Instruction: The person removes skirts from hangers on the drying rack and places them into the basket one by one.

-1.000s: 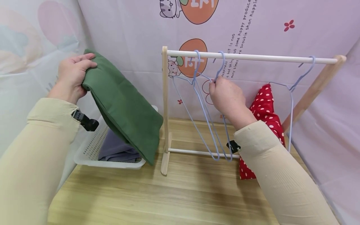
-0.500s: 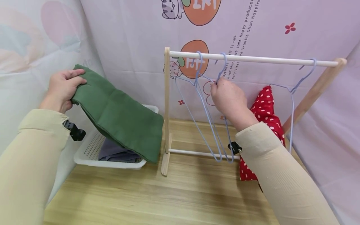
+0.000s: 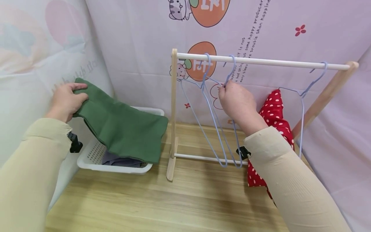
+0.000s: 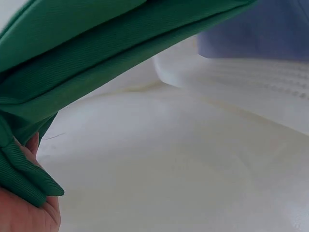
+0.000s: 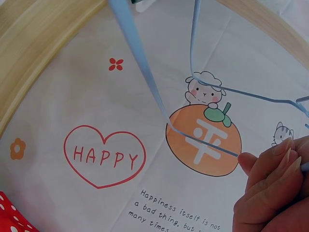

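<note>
Left hand: grips the green cloth at nine o'clock
Green cloth: slopes above the white basket, between eight and nine
Right hand: pinches a blue hanger near three o'clock
Blue hanger: hooked over the white rod

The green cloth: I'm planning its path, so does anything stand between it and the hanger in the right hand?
Yes: in the head view, the rack's left post and the leftmost hanger stand between the green cloth and the held hanger.
</note>
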The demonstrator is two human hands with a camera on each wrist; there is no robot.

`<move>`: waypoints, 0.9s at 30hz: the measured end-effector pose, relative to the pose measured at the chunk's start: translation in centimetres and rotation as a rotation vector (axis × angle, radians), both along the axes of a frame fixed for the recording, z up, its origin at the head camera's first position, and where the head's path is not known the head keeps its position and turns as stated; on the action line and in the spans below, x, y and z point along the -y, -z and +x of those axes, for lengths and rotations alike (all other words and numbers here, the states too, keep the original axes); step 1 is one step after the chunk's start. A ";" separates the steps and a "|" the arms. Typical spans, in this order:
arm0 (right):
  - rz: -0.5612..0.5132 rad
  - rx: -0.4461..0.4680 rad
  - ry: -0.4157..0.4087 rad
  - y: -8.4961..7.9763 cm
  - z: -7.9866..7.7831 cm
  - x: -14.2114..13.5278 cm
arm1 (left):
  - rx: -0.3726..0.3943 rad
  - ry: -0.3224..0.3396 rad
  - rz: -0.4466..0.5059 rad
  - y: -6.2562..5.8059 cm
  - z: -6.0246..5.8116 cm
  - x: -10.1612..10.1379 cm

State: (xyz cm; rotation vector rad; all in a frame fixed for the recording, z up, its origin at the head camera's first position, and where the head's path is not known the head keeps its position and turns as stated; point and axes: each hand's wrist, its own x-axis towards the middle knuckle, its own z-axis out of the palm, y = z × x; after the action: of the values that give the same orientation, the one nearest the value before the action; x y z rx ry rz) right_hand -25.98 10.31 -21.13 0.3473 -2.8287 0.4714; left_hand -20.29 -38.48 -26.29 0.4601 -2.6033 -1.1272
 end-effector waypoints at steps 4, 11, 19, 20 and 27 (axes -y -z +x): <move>0.004 -0.002 -0.001 0.0 0.0 0.0 | 0.018 0.035 -0.211 1.0 -0.1 0.0; 0.006 -0.013 0.004 0.0 0.0 0.0 | 0.087 0.101 -0.384 2.8 -0.2 0.0; 0.007 -0.011 0.000 0.2 -0.1 0.0 | 0.093 0.117 -0.477 3.7 -0.2 0.0; 0.007 -0.009 0.000 0.2 -0.1 0.0 | 0.092 0.120 -0.486 3.8 -0.2 0.0; 0.007 -0.008 -0.007 0.2 -0.1 0.1 | 0.076 0.153 -0.550 4.2 -0.5 -0.7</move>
State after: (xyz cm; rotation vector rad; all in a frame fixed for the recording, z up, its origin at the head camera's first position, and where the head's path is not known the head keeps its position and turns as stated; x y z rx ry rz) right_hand -26.11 10.25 -21.29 0.3594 -2.8233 0.4602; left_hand -20.75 -37.74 -30.53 0.1846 -2.8931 -0.3922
